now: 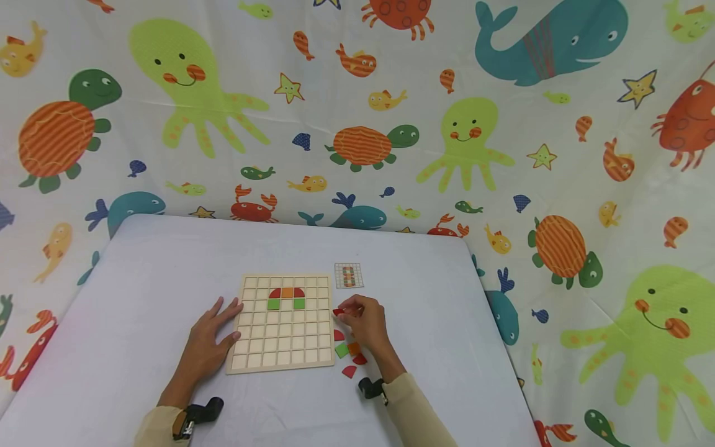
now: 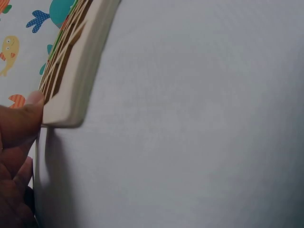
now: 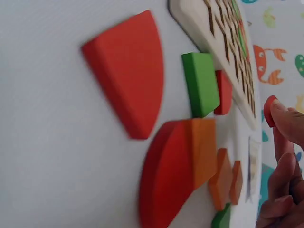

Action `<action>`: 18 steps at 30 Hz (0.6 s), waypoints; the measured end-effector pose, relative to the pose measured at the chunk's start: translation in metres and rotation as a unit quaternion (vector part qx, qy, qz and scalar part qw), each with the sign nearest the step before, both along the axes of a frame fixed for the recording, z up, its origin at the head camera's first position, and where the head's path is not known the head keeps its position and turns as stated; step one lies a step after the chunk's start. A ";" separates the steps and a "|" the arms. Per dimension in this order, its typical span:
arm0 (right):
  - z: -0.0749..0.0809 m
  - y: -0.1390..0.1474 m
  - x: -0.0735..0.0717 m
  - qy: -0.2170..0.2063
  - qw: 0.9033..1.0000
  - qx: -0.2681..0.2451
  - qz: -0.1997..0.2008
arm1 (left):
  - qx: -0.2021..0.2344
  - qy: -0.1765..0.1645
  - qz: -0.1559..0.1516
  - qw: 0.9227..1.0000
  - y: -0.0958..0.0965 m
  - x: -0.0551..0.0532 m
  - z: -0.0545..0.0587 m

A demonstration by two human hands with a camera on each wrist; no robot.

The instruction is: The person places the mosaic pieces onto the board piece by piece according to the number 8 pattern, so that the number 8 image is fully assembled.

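Red piece (image 3: 269, 112), pinched in my right hand (image 1: 365, 320); long axis unclear, partly hidden. Grid board (image 1: 283, 359), at nine o'clock from that pinch, just beside. My left hand (image 1: 205, 340), fingers spread, touching the board's nine-o'clock edge.

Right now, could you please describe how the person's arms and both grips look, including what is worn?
The left sleeve and right sleeve are beige. A black left wrist device and right wrist device, each with a rounded end, are worn near the cuffs. The left grip and right grip wear no gloves. No cable shows; any markings are too small to read.
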State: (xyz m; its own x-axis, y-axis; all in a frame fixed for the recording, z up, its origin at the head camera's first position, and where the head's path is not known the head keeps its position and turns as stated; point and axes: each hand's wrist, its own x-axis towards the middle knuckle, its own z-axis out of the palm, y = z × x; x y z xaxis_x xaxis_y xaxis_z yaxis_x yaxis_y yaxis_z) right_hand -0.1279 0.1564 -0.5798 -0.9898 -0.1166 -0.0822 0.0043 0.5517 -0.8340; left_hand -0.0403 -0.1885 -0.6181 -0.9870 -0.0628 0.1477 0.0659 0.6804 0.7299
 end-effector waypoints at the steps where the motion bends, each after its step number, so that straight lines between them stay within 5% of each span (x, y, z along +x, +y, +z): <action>1: 0.002 -0.002 -0.001 0.002 1.000 -0.004 0.001 | 0.000 -0.001 0.001 1.000 0.000 0.000 0.000; 18: 0.011 -0.062 -0.009 0.026 0.997 -0.024 0.067 | 0.000 -0.011 0.002 1.000 0.000 0.000 0.001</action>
